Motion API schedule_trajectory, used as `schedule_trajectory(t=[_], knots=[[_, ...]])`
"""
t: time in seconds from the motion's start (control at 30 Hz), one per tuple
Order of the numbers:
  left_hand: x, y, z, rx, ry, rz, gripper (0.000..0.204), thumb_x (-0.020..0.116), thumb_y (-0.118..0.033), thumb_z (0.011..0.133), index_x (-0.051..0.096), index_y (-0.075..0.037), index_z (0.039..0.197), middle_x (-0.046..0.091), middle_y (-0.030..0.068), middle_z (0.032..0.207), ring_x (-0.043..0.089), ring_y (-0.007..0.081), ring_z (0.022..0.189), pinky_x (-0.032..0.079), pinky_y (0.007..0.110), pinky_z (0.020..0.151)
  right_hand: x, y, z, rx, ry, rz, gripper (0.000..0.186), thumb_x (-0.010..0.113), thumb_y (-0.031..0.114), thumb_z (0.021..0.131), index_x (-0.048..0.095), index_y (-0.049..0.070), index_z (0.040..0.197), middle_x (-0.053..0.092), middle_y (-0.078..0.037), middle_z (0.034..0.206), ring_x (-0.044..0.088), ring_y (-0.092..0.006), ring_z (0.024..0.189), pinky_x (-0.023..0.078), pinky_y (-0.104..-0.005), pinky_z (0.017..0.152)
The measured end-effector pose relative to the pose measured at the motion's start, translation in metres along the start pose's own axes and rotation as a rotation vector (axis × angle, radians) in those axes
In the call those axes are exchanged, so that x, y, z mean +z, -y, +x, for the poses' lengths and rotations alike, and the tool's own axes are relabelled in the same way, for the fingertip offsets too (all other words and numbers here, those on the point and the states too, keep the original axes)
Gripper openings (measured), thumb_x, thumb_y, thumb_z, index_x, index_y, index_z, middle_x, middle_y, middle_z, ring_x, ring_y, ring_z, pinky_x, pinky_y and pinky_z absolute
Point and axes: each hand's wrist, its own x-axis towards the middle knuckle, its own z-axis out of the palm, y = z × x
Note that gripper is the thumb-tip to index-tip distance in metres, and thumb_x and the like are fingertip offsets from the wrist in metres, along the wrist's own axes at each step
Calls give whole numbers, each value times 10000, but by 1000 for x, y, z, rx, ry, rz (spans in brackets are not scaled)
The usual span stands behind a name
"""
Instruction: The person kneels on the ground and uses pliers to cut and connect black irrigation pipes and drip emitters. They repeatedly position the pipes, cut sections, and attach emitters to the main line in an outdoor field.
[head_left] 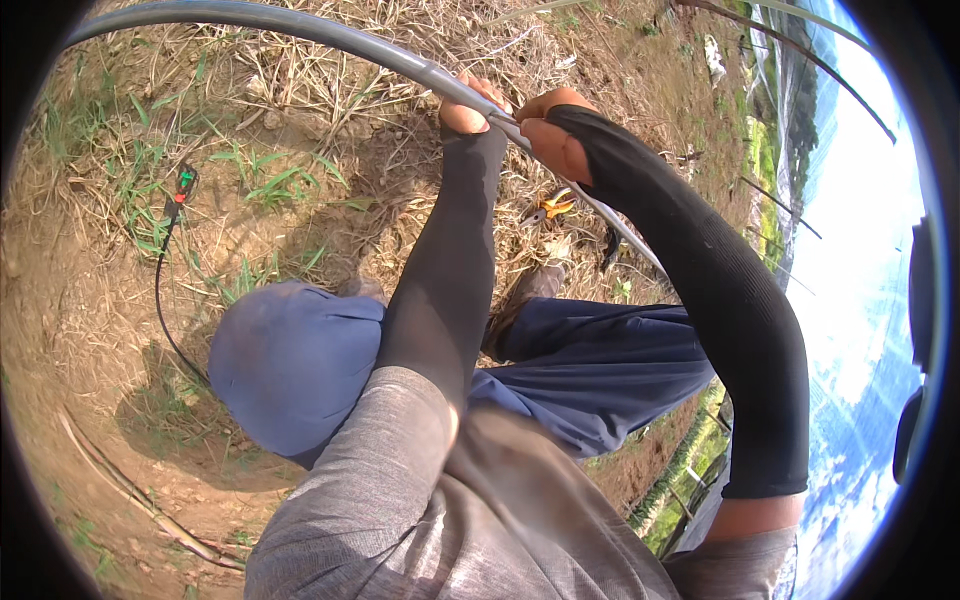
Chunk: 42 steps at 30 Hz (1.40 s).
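A long grey pipe (330, 38) curves from the upper left down to the right, with a thicker band or joint on it just left of my hands. My left hand (468, 108) grips the pipe, its thumb against the near side. Close beside it, my right hand (552, 128) is closed round the same pipe, partly covered by the black sleeve. Whether a fitting lies between the two hands I cannot tell. Under the pipe, an orange-handled hand tool (550, 208), which looks like pliers, lies on the dry grass.
My bent knee (290, 365) and blue trouser leg (610, 350) are below the pipe. On the soil at left lies a thin black tube (160, 270) with a green and red end. A dry stalk (140, 495) rests at lower left. Dark rods (800, 55) stick out at upper right.
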Motion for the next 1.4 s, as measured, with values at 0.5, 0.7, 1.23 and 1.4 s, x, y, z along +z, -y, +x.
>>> schedule_trajectory(t=[0.5,0.7,1.23,1.4], knots=[[18,6,-2,-5,-103,-69,369,412,-323,933,430,-102,638,431,61,564,440,239,518,387,406,502,2,-31,16,100,156,494,194,547,94,828,619,-9,976,586,-114,712,533,-187,551,416,-290,473],[19,5,0,44,-152,-17,369,413,-343,923,440,-107,641,440,69,571,447,246,526,387,405,510,9,-1,3,-75,-11,-464,252,507,142,823,646,21,994,661,-197,789,671,-328,743,534,-406,708],[52,4,-23,-15,-255,-38,333,420,-331,913,336,-154,645,320,13,597,333,177,559,324,340,553,21,-60,-68,-81,-278,150,271,506,200,909,622,42,1096,613,-192,678,637,-342,672,472,-407,636],[60,2,-24,7,-211,-42,349,415,-326,916,350,-147,623,338,19,580,350,180,563,328,341,552,27,-54,-55,-131,-251,101,238,506,160,894,625,53,1070,615,-199,673,645,-352,672,487,-431,632]])
